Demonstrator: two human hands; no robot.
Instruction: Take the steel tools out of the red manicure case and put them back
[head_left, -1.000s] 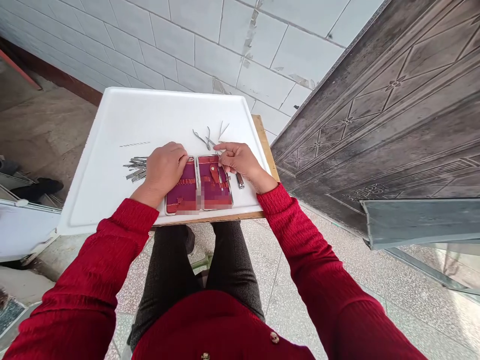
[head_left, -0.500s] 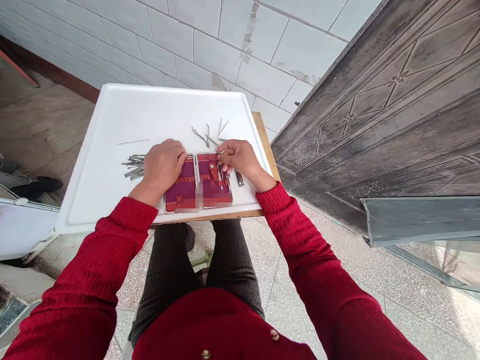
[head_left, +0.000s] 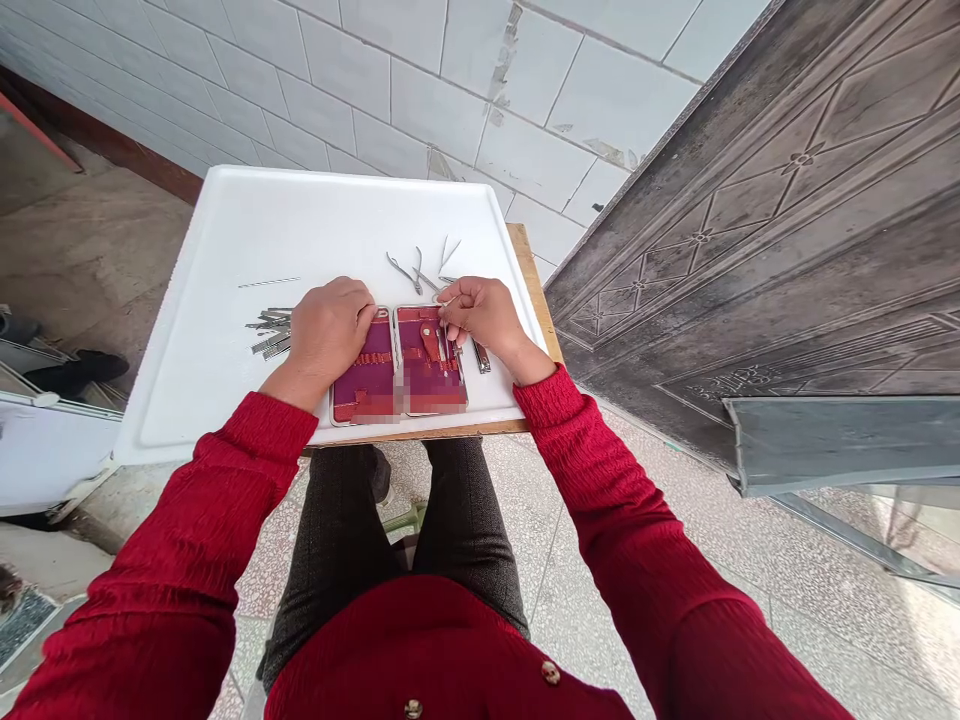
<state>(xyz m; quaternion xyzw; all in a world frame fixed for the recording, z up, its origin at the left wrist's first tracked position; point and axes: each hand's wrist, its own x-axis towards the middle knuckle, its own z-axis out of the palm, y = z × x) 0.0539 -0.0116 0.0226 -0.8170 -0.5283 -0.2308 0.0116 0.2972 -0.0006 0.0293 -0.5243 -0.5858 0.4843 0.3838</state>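
A manicure case [head_left: 364,385] with a purple lining and red elastic loops lies open near the front edge of the white tray. My left hand [head_left: 330,325] is closed over the left half's top edge, thumb along it, fingertips hidden. At the right half my right hand [head_left: 480,318] pinches a thin metal manicure tool, mostly covered by the fingers, above the loops. Beside that hand lies a nail clipper [head_left: 481,357]. Past it are cuticle nippers [head_left: 407,272] and tweezers [head_left: 448,252]. Several metal tools [head_left: 271,330] lie in a pile left of my left hand.
The white foam tray [head_left: 172,390] rests on a wooden board [head_left: 536,290]. Alone at the tray's left lies a thin metal stick [head_left: 268,283]. A tiled wall [head_left: 420,110] stands behind, and a dark patterned metal door [head_left: 705,240] rises on the right.
Both hands stay almost in place at the case. The whole view has shifted very slightly; no tool has visibly been moved on the tray.
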